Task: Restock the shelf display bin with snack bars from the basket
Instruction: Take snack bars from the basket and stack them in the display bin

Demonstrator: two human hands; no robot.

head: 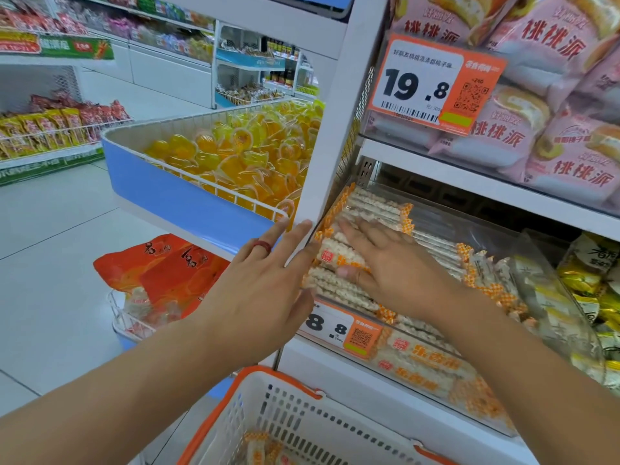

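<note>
So the right hand (394,263) was spread flat, fingers straight, pressing down on the clear-wrapped puffed-rice snack bars with orange checkered ends (339,255) piled in the clear plastic shelf display bin (476,229). The left hand (265,290), red ring on it, was open too, fingertips touching the white shelf upright (330,129) at the bin's corner. A few more bars sat in the white perforated basket with orange rim (302,417) below. An orange price tag (342,327) hung on the bin's front.
</note>
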